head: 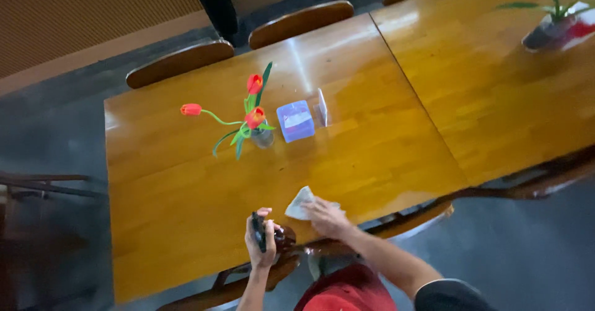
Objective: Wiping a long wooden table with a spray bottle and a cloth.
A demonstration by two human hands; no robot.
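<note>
My right hand (pixel 327 217) lies flat on a pale crumpled cloth (pixel 300 204), pressing it onto the glossy wooden table (pixel 186 181) near its front edge. My left hand (pixel 263 241) grips a small dark spray bottle (pixel 259 230) held upright just left of the cloth, over the table's edge. Further back on the table stand a small glass vase with red tulips (pixel 253 118), a light blue tissue box (pixel 295 121) and a small upright card (pixel 321 106).
A second wooden table (pixel 496 88) adjoins on the right, with a potted plant (pixel 553 25) at its far corner. Wooden chairs (pixel 180 63) line the far side, and chair backs (pixel 403 223) sit tucked under the near edge. Dark floor surrounds everything.
</note>
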